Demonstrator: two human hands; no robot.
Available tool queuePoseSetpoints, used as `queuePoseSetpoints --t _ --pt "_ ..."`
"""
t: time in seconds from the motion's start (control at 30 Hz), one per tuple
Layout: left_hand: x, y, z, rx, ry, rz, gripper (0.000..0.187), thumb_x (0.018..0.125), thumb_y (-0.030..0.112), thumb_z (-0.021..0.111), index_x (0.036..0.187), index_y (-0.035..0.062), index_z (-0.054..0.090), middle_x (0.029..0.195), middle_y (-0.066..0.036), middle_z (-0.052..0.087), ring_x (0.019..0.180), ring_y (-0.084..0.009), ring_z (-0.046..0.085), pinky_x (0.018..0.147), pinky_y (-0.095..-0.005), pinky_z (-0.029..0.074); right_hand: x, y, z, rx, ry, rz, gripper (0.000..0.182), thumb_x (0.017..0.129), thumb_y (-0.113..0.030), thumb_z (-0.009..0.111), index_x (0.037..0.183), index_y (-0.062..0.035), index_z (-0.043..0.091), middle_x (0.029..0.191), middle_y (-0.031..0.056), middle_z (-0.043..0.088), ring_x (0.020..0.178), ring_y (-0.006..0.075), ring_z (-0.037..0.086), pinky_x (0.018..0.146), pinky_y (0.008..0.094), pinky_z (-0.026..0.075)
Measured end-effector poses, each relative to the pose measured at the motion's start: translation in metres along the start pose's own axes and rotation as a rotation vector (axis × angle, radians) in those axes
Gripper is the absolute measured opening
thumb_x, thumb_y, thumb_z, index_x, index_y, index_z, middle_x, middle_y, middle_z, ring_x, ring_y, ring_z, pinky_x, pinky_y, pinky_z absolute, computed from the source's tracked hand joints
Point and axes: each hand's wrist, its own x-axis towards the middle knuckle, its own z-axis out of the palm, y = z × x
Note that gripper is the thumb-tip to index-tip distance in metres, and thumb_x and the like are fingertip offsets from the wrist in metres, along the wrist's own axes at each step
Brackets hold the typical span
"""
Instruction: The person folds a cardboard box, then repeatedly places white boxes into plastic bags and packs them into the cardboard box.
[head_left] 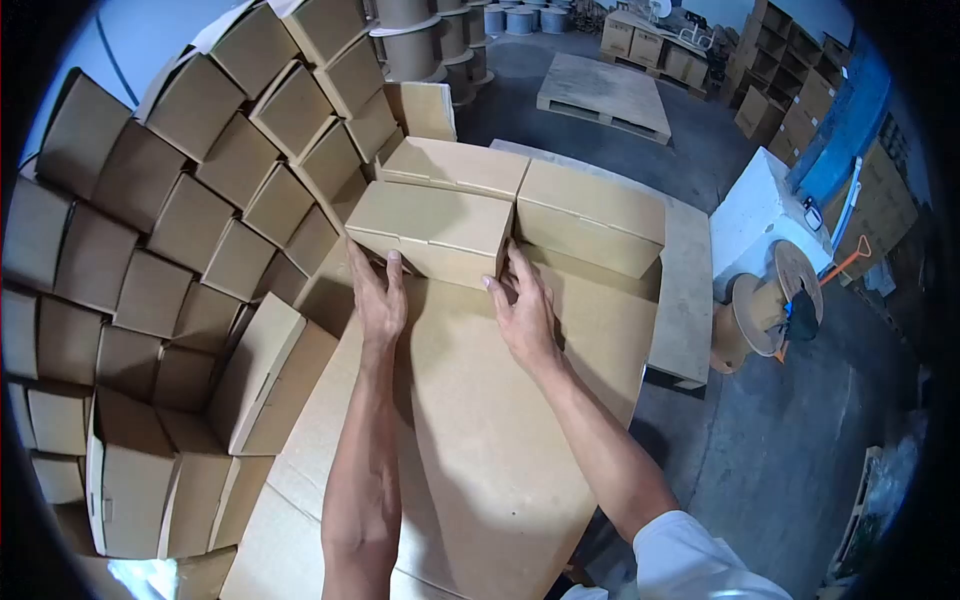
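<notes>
Pressing against the near face of a closed cardboard box (pixel 432 232), the left hand (pixel 379 300) lies flat with its fingers stretched up to the box's lower left corner, holding nothing inside the palm. The right hand (pixel 523 308) meets the same box at its lower right corner, fingers spread and bent against the cardboard, thumb tucked toward the edge; it too grips nothing, only bracing the side. Between the two hands the box sits on a broad cardboard sheet (pixel 500 430) that covers the stack beneath. Touching the box on its right is a second closed box (pixel 592 215), and a third box (pixel 455 165) lies just behind. To the left rises a wall of stacked boxes (pixel 160 230). Well apart, on the concrete floor, stand a wooden pallet (pixel 605 95) and a cable spool (pixel 770 305).
</notes>
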Motion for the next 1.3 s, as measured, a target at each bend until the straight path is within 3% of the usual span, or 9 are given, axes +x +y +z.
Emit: queuePoseSetpoints --t 0.23,0.37,0.53,0.83,1.07,1.1,1.17,1.23,1.3 --pt "0.000 -0.005 0.002 0.045 -0.004 0.011 0.089 0.104 0.053 0.050 0.161 -0.0047 0.013 0.167 -0.028 0.018 0.156 -0.0390 0.018 0.126 -0.0445 0.020 0.003 0.007 0.005 -0.003 0.034 -0.042 0.059 0.097 -0.012 0.068 0.148 0.0049 0.044 0.135 0.0303 0.060 0.114 0.0407 0.068 0.097 0.0424 0.057" --pt "0.002 -0.002 0.000 0.020 0.003 0.079 0.087 0.105 0.049 0.051 0.161 -0.0053 0.013 0.166 -0.028 0.019 0.155 -0.0386 0.019 0.126 -0.0439 0.021 0.002 0.004 0.005 0.008 0.025 -0.014 0.059 0.097 -0.013 0.069 0.147 0.0051 0.044 0.131 0.0311 0.062 0.114 0.0388 0.068 0.096 0.0422 0.058" --pt "0.007 0.000 0.000 0.022 -0.048 0.051 0.083 0.105 0.039 0.053 0.161 -0.0044 0.010 0.166 -0.028 0.019 0.154 -0.0413 0.023 0.126 -0.0441 0.022 0.003 0.013 0.008 0.089 0.053 -0.032 0.059 0.096 -0.012 0.070 0.148 0.0039 0.045 0.127 0.0301 0.064 0.111 0.0374 0.070 0.095 0.0414 0.058" --pt "0.009 0.005 -0.002 0.000 -0.075 0.003 0.082 0.105 0.035 0.053 0.162 -0.0025 0.008 0.166 -0.028 0.018 0.155 -0.0398 0.020 0.126 -0.0434 0.022 0.005 0.011 0.008 0.106 0.069 -0.011 0.058 0.095 -0.008 0.071 0.146 0.0048 0.047 0.124 0.0272 0.067 0.115 0.0313 0.069 0.097 0.0375 0.057" --pt "0.009 -0.014 0.003 -0.074 -0.076 0.097 0.086 0.104 0.037 0.055 0.160 -0.0057 0.006 0.165 -0.031 0.019 0.151 -0.0432 0.027 0.124 -0.0431 0.027 0.007 0.026 0.011 0.217 0.046 0.023 0.057 0.095 -0.007 0.071 0.145 0.0078 0.049 0.125 0.0235 0.069 0.114 0.0257 0.070 0.097 0.0326 0.056" --pt "0.007 -0.011 0.004 -0.132 -0.071 0.134 0.087 0.103 0.038 0.055 0.160 -0.0061 0.005 0.164 -0.032 0.020 0.151 -0.0437 0.029 0.123 -0.0432 0.028 0.006 0.017 0.006 0.207 0.015 0.065 0.058 0.096 -0.008 0.071 0.147 0.0066 0.047 0.133 0.0245 0.065 0.113 0.0256 0.071 0.095 0.0328 0.057" --pt "-0.006 0.010 -0.002 -0.233 -0.131 -0.008 0.089 0.101 0.035 0.058 0.159 -0.0070 0.005 0.162 -0.033 0.023 0.148 -0.0454 0.033 0.122 -0.0435 0.030 0.006 0.027 0.006 0.222 0.018 0.055 0.063 0.093 -0.012 0.074 0.147 0.0049 0.046 0.136 0.0225 0.063 0.109 0.0260 0.070 0.089 0.0341 0.058" --pt "-0.025 0.038 -0.021 -0.041 -0.189 -0.193 0.090 0.098 0.032 0.061 0.159 -0.0076 0.008 0.160 -0.035 0.026 0.145 -0.0483 0.036 0.121 -0.0445 0.033 -0.003 -0.010 0.002 0.000 0.198 0.049 0.058 0.089 -0.016 0.078 0.137 0.0029 0.052 0.125 0.0192 0.062 0.105 0.0292 0.066 0.086 0.0391 0.056" --pt "-0.071 0.013 -0.013 0.195 -0.051 0.087 0.087 0.094 0.028 0.064 0.158 -0.0064 0.015 0.156 -0.034 0.032 0.141 -0.0500 0.039 0.118 -0.0475 0.037 -0.014 -0.007 0.002 -0.298 0.384 -0.260 0.048 0.085 -0.015 0.078 0.123 -0.0006 0.054 0.108 0.0167 0.058 0.102 0.0323 0.059 0.087 0.0444 0.051"
